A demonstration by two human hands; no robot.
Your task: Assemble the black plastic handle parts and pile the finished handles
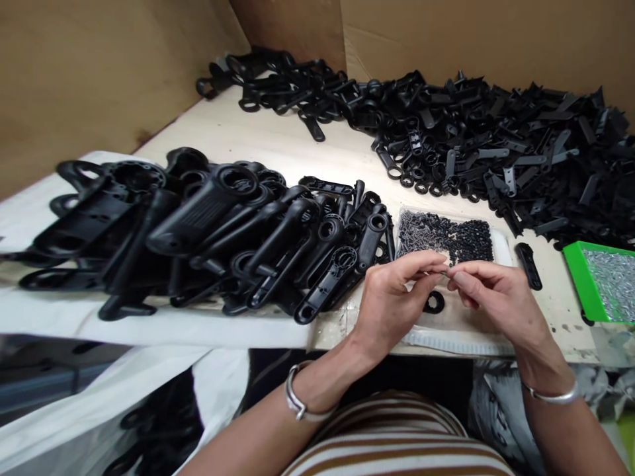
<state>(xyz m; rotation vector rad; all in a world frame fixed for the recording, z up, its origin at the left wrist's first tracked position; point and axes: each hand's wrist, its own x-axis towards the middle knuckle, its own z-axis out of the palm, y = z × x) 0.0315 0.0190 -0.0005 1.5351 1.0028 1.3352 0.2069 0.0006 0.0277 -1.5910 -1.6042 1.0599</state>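
Observation:
My left hand [397, 297] and my right hand [491, 291] meet fingertip to fingertip over the front of the workbench. Both are closed in a pinch, and whatever sits between the fingertips is too small and covered to name. Just below the fingers lies a black plastic ring [434, 302] with a notched inner edge. Behind the hands is a shallow clear tray [404, 210] of small springs [414, 241] on the left and small black parts [471, 239] on the right. A single black lever-shaped part [528, 266] lies right of my right hand.
Black plastic handles [258, 225] are heaped on the left. A larger pile of black parts [471, 132] runs along the back and right. A green bin [578, 281] of small metal pieces stands at right. Cardboard walls [471, 39] enclose the bench; an open white bag [218, 383] hangs below.

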